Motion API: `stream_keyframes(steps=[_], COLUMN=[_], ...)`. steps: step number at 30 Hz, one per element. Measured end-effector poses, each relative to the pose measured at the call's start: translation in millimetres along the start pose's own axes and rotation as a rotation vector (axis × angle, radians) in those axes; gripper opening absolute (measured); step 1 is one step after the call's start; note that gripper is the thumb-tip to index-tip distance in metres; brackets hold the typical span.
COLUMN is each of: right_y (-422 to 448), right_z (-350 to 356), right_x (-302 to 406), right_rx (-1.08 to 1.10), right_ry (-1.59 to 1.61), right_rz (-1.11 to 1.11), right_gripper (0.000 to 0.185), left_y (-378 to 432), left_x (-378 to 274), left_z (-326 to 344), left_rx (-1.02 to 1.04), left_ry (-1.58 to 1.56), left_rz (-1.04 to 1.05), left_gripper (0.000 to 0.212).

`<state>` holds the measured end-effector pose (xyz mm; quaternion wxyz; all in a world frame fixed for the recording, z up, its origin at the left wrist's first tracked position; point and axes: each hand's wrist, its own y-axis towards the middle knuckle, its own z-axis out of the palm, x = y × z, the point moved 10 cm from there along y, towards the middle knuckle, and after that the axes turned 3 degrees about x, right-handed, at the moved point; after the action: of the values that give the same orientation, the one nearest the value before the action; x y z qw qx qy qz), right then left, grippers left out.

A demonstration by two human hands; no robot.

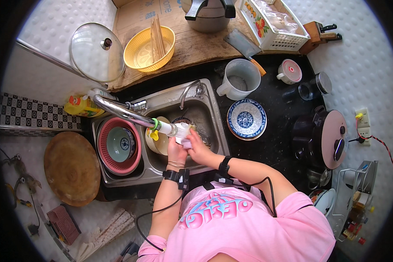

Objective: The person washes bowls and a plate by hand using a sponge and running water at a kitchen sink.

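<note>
Over the right basin of the steel sink [221, 140], both hands work under the tap spout. My left hand [177, 150] grips a white ridged dish [182, 129] from below, partly hidden by the faucet's end. It looks like a bowl or cup, but its exact kind is unclear. Pressed against the dish is my right hand [198, 147], with a small yellowish piece, perhaps a sponge, at its fingertips. A pale lilac patch between the hands is too blurred to name. Behind the left hand a cream pot [160, 149] sits in the basin, and other wet dishes lie deeper.
The chrome faucet [124, 113] arches over the sink. In the left basin, a pink colander [137, 157] holds bowls. Blue-and-white plates [247, 119], a plastic measuring jug [240, 78] and a cleaver [242, 42] rest to the right. An electric pressure cooker [314, 140] stands farther right.
</note>
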<state>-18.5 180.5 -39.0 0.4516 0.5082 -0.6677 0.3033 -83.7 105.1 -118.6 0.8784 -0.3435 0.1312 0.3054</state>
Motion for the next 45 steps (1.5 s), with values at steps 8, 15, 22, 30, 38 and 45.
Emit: stream_keyframes(steps=[8,15,22,30,38,45], right_y=[30.4,51.6,43.6,12.4,30.5,64.2], right_z=[-19.0,-30.8,-19.2,-24.9,-35.4,-28.7], right_x=[54.0,50.4,-15.4,16.9,58.8,-3.6], right_rx=[0.112,0.023,-0.065,0.000,0.051,0.191], right_ry=[-0.079,0.073,0.174,-0.081,-0.138,0.198], right_rz=[-0.377,-0.201,0.117,-0.034,-0.349,0.053], right_gripper=[0.047,0.043,0.043,0.045,0.043,0.039], left_y=[-17.0,-31.2,-31.5,-27.3,-32.3,-49.2], left_x=[1.8,-6.9,5.0,5.8,12.9,11.4], left_z=[19.2,29.5,19.4,20.3,32.9,28.8], left_rx=[-0.006,0.007,-0.013,-0.004,0.024,0.060], left_ry=[0.086,0.046,0.022,-0.067,0.074,0.241], left_rz=[-0.037,-0.097,-0.069,-0.071,-0.047,-0.114], left_gripper=[0.033,0.036,0.039,0.041,0.038,0.036])
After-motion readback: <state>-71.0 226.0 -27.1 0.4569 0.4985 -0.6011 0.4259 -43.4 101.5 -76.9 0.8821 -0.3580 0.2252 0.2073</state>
